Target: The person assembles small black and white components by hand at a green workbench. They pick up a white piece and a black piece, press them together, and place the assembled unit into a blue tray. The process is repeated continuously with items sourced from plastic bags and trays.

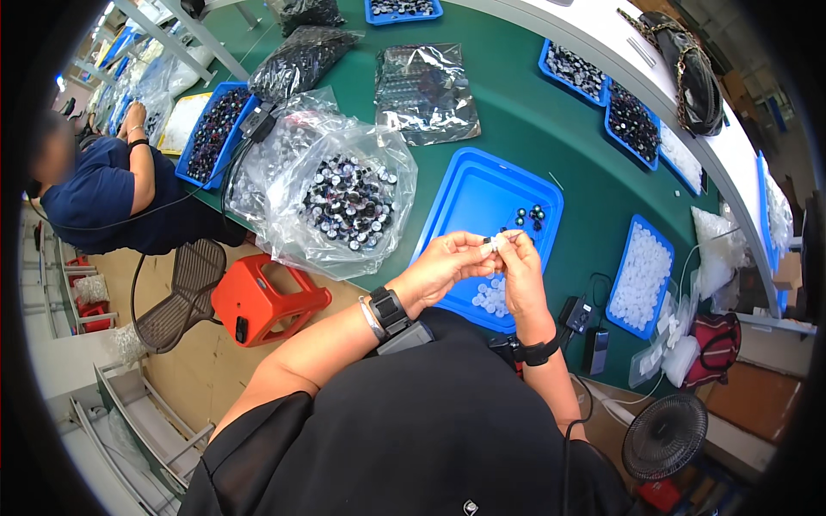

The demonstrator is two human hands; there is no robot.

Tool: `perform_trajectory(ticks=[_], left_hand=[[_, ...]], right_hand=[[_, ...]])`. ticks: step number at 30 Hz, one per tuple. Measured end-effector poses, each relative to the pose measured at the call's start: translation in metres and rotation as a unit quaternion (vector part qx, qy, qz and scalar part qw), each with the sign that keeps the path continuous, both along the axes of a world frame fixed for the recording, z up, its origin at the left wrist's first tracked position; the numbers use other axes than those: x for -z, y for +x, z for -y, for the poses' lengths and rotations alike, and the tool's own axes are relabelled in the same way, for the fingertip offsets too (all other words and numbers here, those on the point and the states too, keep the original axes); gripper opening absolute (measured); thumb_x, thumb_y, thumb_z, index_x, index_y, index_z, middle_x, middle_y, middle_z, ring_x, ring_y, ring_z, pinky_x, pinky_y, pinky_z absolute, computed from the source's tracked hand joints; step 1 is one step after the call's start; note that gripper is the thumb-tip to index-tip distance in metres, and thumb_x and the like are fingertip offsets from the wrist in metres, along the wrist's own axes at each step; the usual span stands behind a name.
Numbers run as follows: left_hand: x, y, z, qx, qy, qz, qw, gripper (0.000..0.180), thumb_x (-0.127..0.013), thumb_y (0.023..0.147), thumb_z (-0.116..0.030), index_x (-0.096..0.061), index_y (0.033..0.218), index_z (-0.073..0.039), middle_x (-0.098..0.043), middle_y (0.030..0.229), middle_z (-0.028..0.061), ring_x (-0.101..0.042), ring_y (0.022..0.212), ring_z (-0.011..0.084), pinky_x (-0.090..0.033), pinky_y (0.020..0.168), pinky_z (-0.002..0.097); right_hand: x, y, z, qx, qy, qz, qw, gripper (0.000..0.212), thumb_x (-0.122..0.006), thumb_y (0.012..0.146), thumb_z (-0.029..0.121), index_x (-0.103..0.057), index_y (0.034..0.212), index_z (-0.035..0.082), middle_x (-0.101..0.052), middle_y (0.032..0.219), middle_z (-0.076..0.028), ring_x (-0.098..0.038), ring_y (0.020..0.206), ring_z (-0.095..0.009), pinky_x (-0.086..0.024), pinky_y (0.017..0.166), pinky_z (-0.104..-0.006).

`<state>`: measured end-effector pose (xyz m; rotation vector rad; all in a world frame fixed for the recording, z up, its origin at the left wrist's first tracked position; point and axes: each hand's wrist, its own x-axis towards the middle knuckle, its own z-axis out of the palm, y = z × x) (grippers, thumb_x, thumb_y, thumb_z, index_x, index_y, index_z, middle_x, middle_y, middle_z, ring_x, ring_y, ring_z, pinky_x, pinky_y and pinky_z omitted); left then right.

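My left hand (446,265) and my right hand (521,268) meet above a large blue tray (456,193). Their fingertips are pinched together on a small part (494,244), partly dark and partly whitish; the fingers cover most of it. Inside the tray, several dark shiny round pieces (535,215) lie to the right beyond my hands. A group of translucent white caps (490,297) lies in the near part of the tray, partly behind my right hand.
Left of the tray sits a clear plastic bag (348,202) of dark-and-clear pieces. A blue tray of white caps (638,271) stands at the right, near a black device (595,351) with cables. A red stool (258,301) and a seated co-worker (112,189) are at the left.
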<state>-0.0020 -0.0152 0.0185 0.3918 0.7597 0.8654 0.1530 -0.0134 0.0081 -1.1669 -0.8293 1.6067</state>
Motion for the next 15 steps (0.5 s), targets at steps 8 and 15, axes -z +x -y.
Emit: perform_trajectory(ticks=[8,15], left_hand=[[0.018,-0.005,0.0,0.004,-0.084,0.082,0.993,0.023,-0.058,0.092,-0.021,-0.058,0.105,-0.003,-0.063,0.098,0.0086,-0.062,0.088,0.0141,-0.053,0.08,0.0266],[0.012,-0.005,0.002,0.035,-0.151,0.129,0.979,0.028,-0.054,0.093,-0.033,-0.057,0.107,-0.009,-0.061,0.101,0.0053,-0.059,0.097,0.0159,-0.049,0.087,0.0318]], right_hand=[[-0.008,-0.004,0.003,0.006,0.022,0.065,0.998,0.025,-0.065,0.088,0.02,-0.06,0.107,0.004,-0.059,0.089,-0.001,-0.053,0.077,-0.009,-0.043,0.068,-0.0221],[-0.008,-0.011,0.007,-0.038,0.206,0.316,0.925,0.025,-0.07,0.08,0.014,-0.063,0.101,0.002,-0.062,0.092,-0.008,-0.059,0.079,-0.018,-0.047,0.072,-0.0297]])
